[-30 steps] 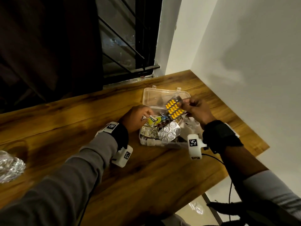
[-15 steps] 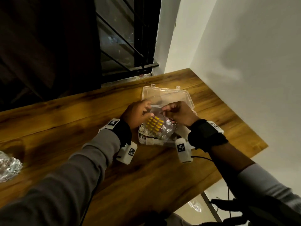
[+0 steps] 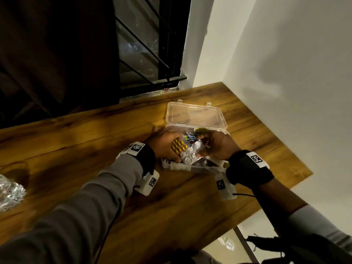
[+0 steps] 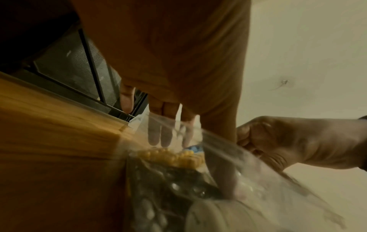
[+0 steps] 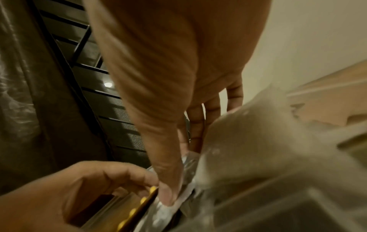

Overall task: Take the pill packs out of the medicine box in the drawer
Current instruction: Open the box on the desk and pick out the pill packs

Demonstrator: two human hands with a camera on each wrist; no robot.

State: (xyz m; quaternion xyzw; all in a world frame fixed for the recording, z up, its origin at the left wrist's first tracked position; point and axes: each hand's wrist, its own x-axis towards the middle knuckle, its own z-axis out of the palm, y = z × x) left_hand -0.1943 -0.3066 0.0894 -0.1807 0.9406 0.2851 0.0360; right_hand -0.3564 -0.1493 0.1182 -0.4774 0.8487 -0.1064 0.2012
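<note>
Head view: both hands inside open medicine box [image 3: 196,115] on wooden table [image 3: 80,141]. Left hand [image 3: 163,147] pinches yellow pill pack [image 3: 178,147]; right hand [image 3: 221,147] pinches silver pill pack [image 3: 190,155] just beside it.

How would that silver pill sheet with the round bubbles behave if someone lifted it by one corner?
The silver blister pack looks thin and flat, so probably light and a little bendy rather than floppy. Its shiny foil may be slippery. It overlaps the yellow pill pack in the clear box, so lifting might drag that along.
</note>
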